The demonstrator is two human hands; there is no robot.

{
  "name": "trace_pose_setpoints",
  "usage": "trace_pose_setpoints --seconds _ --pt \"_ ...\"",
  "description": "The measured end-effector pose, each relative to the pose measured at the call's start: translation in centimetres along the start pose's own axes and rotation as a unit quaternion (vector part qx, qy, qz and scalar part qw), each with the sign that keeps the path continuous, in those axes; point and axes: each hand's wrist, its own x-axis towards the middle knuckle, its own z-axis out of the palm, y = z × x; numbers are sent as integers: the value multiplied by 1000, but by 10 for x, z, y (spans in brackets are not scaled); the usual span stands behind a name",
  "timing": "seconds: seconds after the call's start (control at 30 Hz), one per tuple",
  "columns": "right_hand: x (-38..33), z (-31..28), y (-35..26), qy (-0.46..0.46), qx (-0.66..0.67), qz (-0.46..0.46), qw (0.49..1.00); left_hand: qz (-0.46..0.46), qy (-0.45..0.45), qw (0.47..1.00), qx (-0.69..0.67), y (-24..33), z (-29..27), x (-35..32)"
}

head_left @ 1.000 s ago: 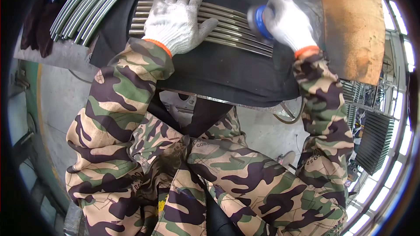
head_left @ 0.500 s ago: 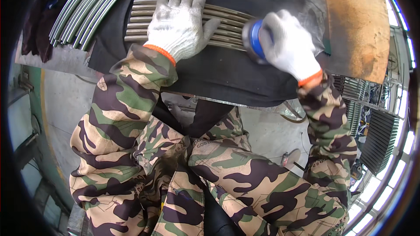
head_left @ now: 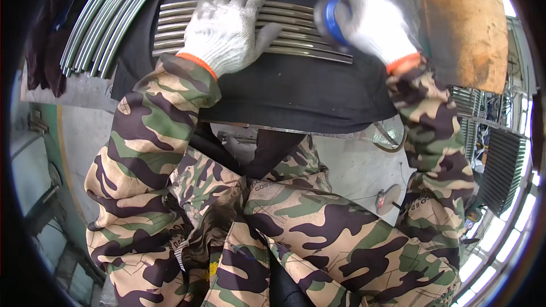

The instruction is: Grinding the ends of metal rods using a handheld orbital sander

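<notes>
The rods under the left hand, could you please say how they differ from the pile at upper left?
The row of rods runs across the picture, while the upper-left pile slants to the top edge. The row lies spaced out on the black cloth, whereas the pile is packed closer. The left hand lies flat on the row; no hand touches the pile. Both are slim, shiny, metal-looking rods.

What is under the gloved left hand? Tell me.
Several metal rods pass under the gloved left hand, emerging on both sides, with black cloth beneath. The palm and fingers cover part of the rods; their surface there cannot be seen.
</notes>
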Motion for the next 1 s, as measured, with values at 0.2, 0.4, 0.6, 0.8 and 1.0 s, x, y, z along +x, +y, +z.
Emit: trace_pose_setpoints --seconds 0.2,0.4,0.6,0.8,1.0 --pt "-37 -9 -21 58 50 -97 992 -80 -6 997 20 14 -4 12" --pt "7 -7 3 -48 34 43 997 -36 10 999 24 3 6 23" --pt "-32 -10 -2 43 30 -52 997 -27 3 999 43 8 -2 32" --pt "-12 -26 -3 -6 45 5 999 -32 -43 998 38 0 -5 26" --pt "-6 -20 11 33 47 -8 998 50 12 997 52 -3 -6 33"
